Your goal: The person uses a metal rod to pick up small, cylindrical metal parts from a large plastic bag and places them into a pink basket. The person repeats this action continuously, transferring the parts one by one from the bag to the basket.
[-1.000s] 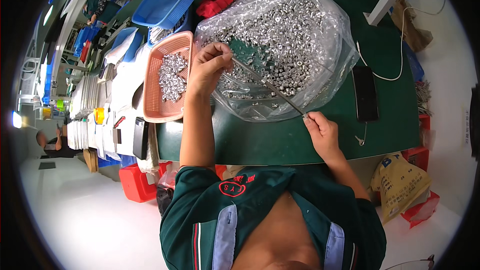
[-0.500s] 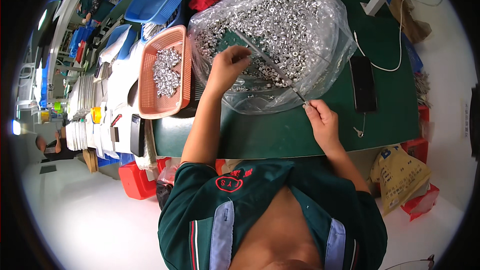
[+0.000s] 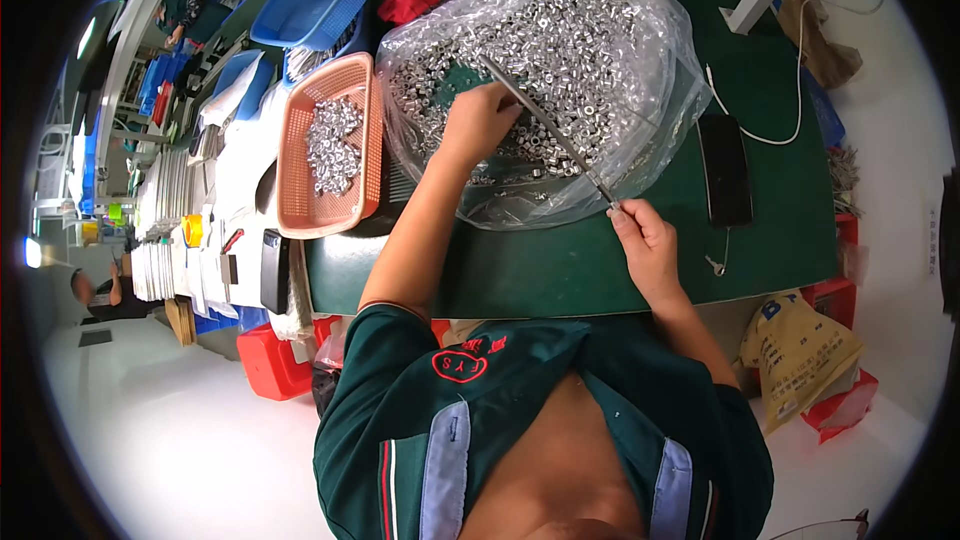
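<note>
Fingers of the right hand (image 3: 646, 240) pinch one metal rod (image 3: 553, 133), slanting over one plastic bag (image 3: 635, 178) of metal pieces (image 3: 590, 30) too many to count. The left hand (image 3: 476, 122) curls by the rod; whether it holds anything, I cannot tell. One pink basket (image 3: 300, 212) and one phone (image 3: 726, 170) sit on the bench (image 3: 520, 275).

The left grip (image 3: 478, 122) has come off the rod (image 3: 549, 127) tip, over metal pieces (image 3: 590, 50).

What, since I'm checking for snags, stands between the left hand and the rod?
Nothing visible. The left hand is close beside the rod, above the metal pieces in the bag; whether it touches the rod is unclear. The right hand grips the rod's near end.
</note>
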Motion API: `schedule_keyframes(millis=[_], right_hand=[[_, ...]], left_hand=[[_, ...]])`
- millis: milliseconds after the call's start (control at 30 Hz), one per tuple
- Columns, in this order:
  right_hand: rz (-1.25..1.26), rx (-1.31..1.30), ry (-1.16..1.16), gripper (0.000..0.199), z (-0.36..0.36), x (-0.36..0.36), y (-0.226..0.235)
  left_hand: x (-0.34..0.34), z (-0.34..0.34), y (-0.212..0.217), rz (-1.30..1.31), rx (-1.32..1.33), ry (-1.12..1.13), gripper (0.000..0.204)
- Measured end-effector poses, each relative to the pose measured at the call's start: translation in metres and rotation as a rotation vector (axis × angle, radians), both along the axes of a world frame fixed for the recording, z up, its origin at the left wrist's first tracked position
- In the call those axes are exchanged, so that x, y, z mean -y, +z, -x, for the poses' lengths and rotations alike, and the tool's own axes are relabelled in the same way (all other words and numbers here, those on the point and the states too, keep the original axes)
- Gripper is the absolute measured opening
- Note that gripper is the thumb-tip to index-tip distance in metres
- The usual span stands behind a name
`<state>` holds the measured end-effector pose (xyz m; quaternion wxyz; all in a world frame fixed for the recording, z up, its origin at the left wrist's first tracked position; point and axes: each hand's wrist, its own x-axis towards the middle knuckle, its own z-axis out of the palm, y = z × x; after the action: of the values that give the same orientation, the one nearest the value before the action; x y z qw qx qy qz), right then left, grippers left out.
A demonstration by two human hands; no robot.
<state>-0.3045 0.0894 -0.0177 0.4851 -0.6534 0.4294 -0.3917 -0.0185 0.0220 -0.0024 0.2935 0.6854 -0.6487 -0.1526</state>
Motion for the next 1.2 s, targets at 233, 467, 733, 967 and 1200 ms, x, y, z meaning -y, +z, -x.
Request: schedule_keyframes(millis=[233, 467, 733, 967, 1200], right_hand=[[0.071, -0.019, -0.002, 0.010, -0.004, 0.000, 0.001], [0.080, -0.077, 0.050, 0.011, -0.007, -0.003, 0.004], [0.096, -0.107, 0.051, 0.011, -0.006, -0.003, 0.003], [0.115, -0.113, 0.058, 0.010, -0.007, -0.005, 0.002], [0.182, -0.154, 0.037, 0.011, -0.008, -0.005, -0.001]], left_hand=[[-0.023, -0.039, 0.002, -0.033, -1.896, -0.160, 0.011], [-0.035, -0.044, 0.007, 0.070, -2.039, -0.180, 0.016], [-0.036, -0.040, 0.011, 0.195, -1.946, -0.169, 0.011], [-0.039, -0.044, 0.004, 0.184, -1.831, -0.186, 0.008], [-0.047, -0.043, 0.019, 0.231, -1.520, -0.072, 0.010]])
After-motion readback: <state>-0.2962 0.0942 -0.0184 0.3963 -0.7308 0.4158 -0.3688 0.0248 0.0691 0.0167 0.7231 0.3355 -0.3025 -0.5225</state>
